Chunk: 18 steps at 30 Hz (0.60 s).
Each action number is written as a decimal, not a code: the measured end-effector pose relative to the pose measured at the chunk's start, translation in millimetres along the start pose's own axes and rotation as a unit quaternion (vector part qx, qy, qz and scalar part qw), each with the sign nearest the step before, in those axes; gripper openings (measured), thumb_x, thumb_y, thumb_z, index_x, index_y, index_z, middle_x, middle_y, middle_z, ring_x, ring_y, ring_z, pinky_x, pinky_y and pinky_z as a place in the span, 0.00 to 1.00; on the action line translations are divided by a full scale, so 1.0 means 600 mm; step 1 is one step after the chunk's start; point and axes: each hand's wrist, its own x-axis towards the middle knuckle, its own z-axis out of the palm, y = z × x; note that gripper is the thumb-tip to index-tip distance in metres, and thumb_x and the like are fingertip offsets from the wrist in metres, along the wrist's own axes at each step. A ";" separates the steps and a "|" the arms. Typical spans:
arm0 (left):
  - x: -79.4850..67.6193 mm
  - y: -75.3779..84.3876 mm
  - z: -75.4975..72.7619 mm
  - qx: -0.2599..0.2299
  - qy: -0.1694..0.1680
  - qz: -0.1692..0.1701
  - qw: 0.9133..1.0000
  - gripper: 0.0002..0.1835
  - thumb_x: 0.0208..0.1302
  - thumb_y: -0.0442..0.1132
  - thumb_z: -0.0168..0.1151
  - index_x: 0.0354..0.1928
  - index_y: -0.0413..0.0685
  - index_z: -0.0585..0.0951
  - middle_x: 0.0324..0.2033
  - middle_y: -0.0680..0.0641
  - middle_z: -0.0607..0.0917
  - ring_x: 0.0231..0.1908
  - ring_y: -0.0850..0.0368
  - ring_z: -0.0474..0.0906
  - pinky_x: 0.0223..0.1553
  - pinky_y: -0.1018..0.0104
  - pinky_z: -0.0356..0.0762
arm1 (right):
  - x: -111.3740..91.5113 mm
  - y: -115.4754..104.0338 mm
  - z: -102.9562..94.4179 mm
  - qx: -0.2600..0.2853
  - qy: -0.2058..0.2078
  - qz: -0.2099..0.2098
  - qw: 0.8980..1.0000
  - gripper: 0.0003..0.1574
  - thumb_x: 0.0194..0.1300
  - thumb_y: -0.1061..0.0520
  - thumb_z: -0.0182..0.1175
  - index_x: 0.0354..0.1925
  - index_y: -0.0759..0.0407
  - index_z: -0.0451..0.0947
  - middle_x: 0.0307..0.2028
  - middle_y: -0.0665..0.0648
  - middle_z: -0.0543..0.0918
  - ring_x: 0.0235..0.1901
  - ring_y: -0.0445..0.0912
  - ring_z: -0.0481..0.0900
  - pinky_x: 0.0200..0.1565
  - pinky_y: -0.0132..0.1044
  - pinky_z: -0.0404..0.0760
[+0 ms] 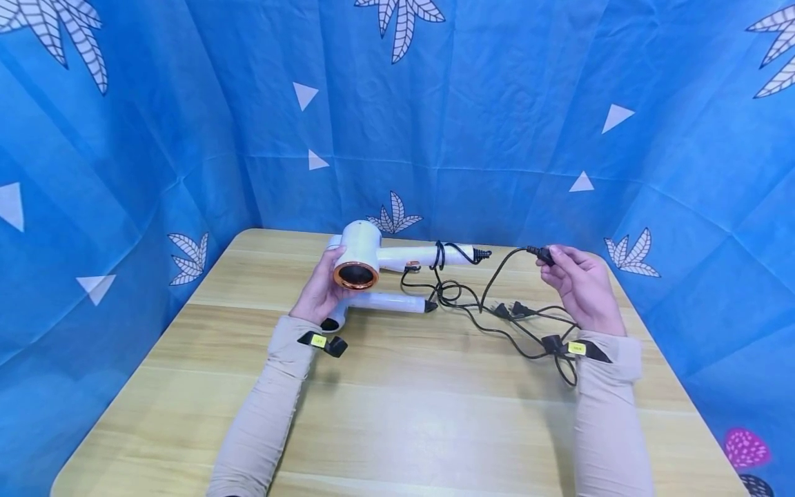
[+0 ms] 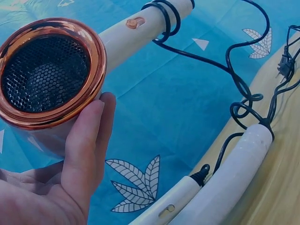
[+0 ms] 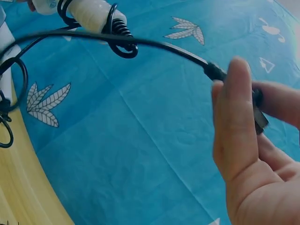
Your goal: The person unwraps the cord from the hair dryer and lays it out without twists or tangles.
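Note:
My left hand grips a white hair dryer by its barrel, lifted above the table. Its copper-rimmed grille faces me, and black cord loops round its handle. With thumb and fingers, my right hand pinches the black plug at the cord's end, held up at the right. Fingers cover part of this plug in the right wrist view. A second white hair dryer lies on the table below the held one. Behind it is another white handle, partly hidden.
Tangled black cords with two more plugs lie on the wooden table near my right wrist. Blue patterned cloth hangs behind the table and at both sides.

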 end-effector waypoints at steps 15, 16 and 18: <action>-0.003 -0.005 -0.002 0.041 -0.017 -0.003 0.999 0.32 0.71 0.58 0.53 0.70 0.49 0.62 0.45 0.53 0.86 0.40 0.60 0.88 0.40 0.70 0.89 | 0.005 0.000 0.023 0.108 0.139 -0.145 0.974 0.08 0.66 0.73 0.63 0.43 0.76 0.83 0.39 0.68 0.90 0.33 0.54 0.91 0.41 0.38 0.91; -0.003 -0.005 -0.002 0.044 -0.016 -0.004 0.999 0.32 0.71 0.58 0.53 0.69 0.49 0.62 0.45 0.53 0.85 0.40 0.60 0.88 0.40 0.70 0.88 | 0.005 0.000 0.024 0.115 0.147 -0.154 0.970 0.08 0.65 0.73 0.64 0.44 0.76 0.83 0.40 0.68 0.89 0.32 0.54 0.91 0.41 0.39 0.92; -0.002 -0.005 -0.001 0.048 -0.016 -0.005 0.999 0.31 0.71 0.57 0.52 0.69 0.48 0.63 0.44 0.53 0.85 0.40 0.60 0.88 0.40 0.69 0.88 | 0.004 -0.002 0.029 0.132 0.157 -0.172 0.963 0.09 0.64 0.73 0.64 0.44 0.77 0.82 0.41 0.70 0.89 0.32 0.55 0.91 0.40 0.39 0.92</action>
